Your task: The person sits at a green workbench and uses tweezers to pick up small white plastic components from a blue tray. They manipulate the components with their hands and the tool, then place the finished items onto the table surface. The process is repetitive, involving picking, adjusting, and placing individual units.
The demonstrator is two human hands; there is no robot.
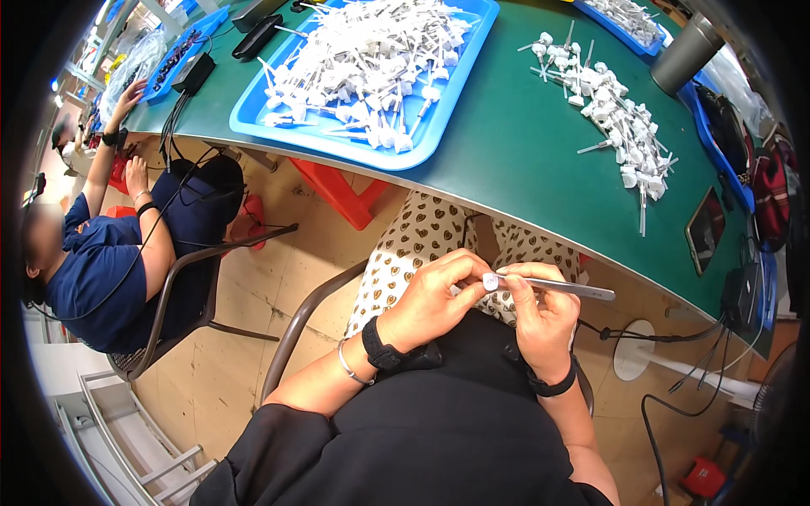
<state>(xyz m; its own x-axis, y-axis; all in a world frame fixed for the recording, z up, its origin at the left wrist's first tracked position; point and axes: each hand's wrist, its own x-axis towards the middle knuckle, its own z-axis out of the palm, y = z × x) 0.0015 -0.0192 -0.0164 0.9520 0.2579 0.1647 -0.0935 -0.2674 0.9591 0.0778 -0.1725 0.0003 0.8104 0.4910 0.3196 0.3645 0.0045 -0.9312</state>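
Above my lap, just in front of the table edge, both hands meet over a small white plastic piece [490,282]. My left hand [429,300] pinches it between thumb and fingertips. My right hand [544,320] grips metal tweezers [584,289], whose rear end sticks out to the right; the tips are at the white piece, partly hidden by my fingers. A blue tray [462,80] on the table holds a heap of white plastic parts with thin metal pins [371,51]. More such parts [624,126] lie in a loose band on the green tabletop [506,143] to the right.
A phone [705,230], a metal flask [688,53] and another blue tray [648,44] of white parts stand at the right. Cables [675,405] hang at the lower right. To my left a co-worker in dark blue [110,287] sits on a chair. A red stool [337,190] is under the table.
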